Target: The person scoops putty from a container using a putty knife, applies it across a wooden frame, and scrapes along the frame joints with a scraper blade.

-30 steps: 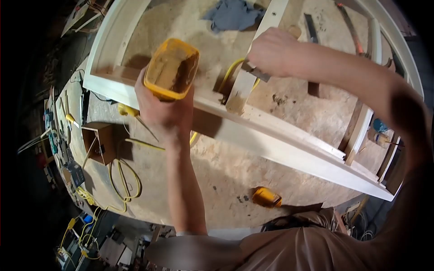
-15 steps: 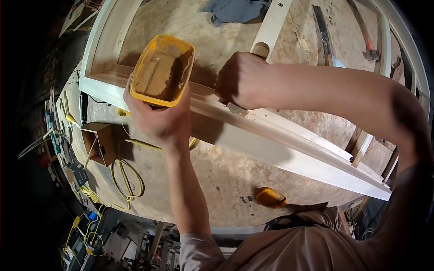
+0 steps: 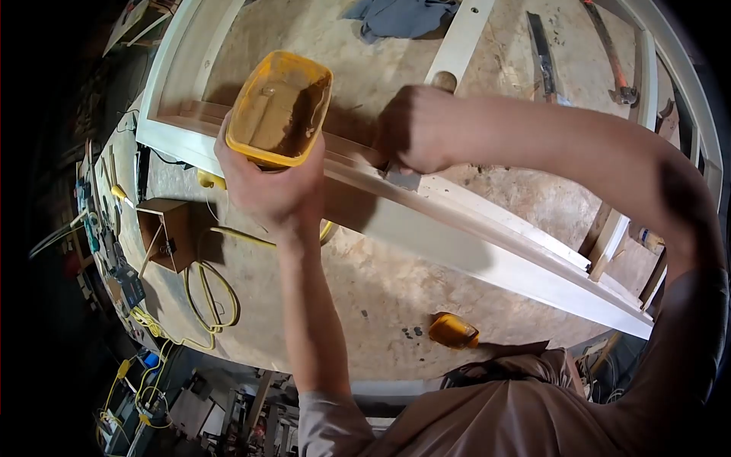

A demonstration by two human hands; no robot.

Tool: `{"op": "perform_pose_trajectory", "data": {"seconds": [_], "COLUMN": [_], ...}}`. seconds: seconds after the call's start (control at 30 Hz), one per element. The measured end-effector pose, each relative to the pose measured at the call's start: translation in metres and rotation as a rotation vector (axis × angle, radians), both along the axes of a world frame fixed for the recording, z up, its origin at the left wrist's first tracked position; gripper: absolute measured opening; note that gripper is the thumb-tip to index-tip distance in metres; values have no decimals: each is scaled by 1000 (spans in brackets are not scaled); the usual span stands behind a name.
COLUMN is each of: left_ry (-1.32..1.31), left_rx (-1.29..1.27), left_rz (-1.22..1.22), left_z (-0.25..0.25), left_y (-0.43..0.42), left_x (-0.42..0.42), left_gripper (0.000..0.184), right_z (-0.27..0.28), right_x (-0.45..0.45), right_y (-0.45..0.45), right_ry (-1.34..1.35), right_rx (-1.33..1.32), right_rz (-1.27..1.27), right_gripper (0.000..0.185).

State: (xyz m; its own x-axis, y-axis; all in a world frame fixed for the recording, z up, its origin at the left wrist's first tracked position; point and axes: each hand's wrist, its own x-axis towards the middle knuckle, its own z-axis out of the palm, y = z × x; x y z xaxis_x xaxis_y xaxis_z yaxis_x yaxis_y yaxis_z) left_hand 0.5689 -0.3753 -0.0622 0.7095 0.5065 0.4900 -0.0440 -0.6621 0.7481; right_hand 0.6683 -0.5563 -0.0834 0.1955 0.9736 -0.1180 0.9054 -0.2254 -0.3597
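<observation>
Left grip clenched on one yellow tub; right grip clenched on one scraper.
Tub: open, brown paste inside, mouth at the left grip's 12 o'clock. Scraper: blade at the right grip's 6 o'clock, by one white frame; contact cannot be told. Tabletop: one hammer, view's 2 o'clock; one grey cloth, 12; one yellow container, 5.

Lit patchily across the tabletop, shadowed beside the left hand, bowed and blackened toward the edges.
</observation>
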Motion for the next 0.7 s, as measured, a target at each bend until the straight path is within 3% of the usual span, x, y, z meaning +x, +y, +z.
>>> {"op": "perform_pose_trajectory", "data": {"seconds": [0.03,0.13,0.2,0.27,0.3,0.4,0.43,0.5,0.53,0.6,0.63,0.7], "left_ry": [1,7,20,58,64,-26,-34,-55,-69,21,59,-22], "left_rx": [21,65,76,56,44,-2,4,3,3,42,61,-39], "left_rz": [-9,-20,-11,15,21,-15,-26,-42,-46,-10,7,7], "left_z": [-2,-4,0,5,7,1,0,-5,-7,-2,1,-3], "left_y": [2,2,1,-2,-4,-1,0,2,4,4,3,3], "left_x": [0,1,-1,-4,-1,1,1,1,2,-2,-3,2], "left_gripper": [61,59,59,60,61,61,61,62,62,64,65,66], "right_z": [-10,-21,-12,45,47,30,14,-7,9,66,78,80], "right_x": [-5,-8,-4,11,9,-10,-15,-12,-11,20,42,74], "right_y": [-3,2,-2,-3,2,5,4,-8,-2,13,8,-12], "right_ry": [-38,-195,-256,-268,-278,-196,-234,-249,-258,-318,-238,-220], "right_rx": [188,123,-29,-276,-346,-289,-98,-34,-1,-755,-738,-489], "right_rz": [-9,63,63,22,-53,6,50,54,58,7,-222,-320], "right_gripper": [8,5,5,7,10,10,8,7,7,9,10,15]}}
